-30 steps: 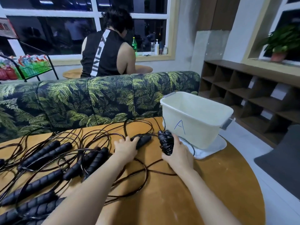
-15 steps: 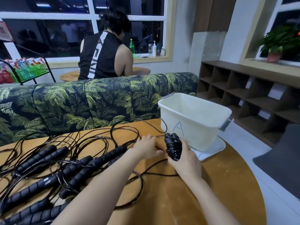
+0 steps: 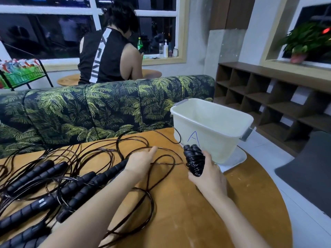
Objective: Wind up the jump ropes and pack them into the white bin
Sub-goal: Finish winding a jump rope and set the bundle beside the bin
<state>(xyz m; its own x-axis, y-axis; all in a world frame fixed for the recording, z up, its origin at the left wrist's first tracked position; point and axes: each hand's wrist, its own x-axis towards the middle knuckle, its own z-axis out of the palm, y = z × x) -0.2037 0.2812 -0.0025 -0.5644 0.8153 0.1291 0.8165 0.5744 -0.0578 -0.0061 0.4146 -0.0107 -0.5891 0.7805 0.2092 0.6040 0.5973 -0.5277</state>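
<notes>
Black cord is wound round a pair of handles, and the right hand [image 3: 207, 174] grips that bundle [image 3: 194, 161] upright, just beside the front wall of the bin [image 3: 215, 140]. The bin looks empty from here and stands at the table's [image 3: 188, 212] far right edge on a flat white lid [image 3: 236, 156]. The left hand [image 3: 141, 162] lies on the table with its forefinger stretched along the loose cord [image 3: 166, 157]. Its other fingers are hidden beneath, so I cannot tell whether it pinches the cord or only touches it. The other ropes [image 3: 71, 190] lie unwound in a heap to the left, handles and loops crossing one another.

The unwound tail loops over and under the neighbouring ropes, so I'd guess a firm pull would drag the heap along or draw a knot tight. One strand arcs up against the bin's near corner and could catch there and nudge the bin toward the edge. If the right hand's grip loosens, the wound turns might slip off the handle ends.

A blue hand-drawn "A" marks the bin's front. White lettering runs down the back of a seated person's black top [image 3: 107, 56] beyond the sofa [image 3: 89, 111], too blurred to read.
</notes>
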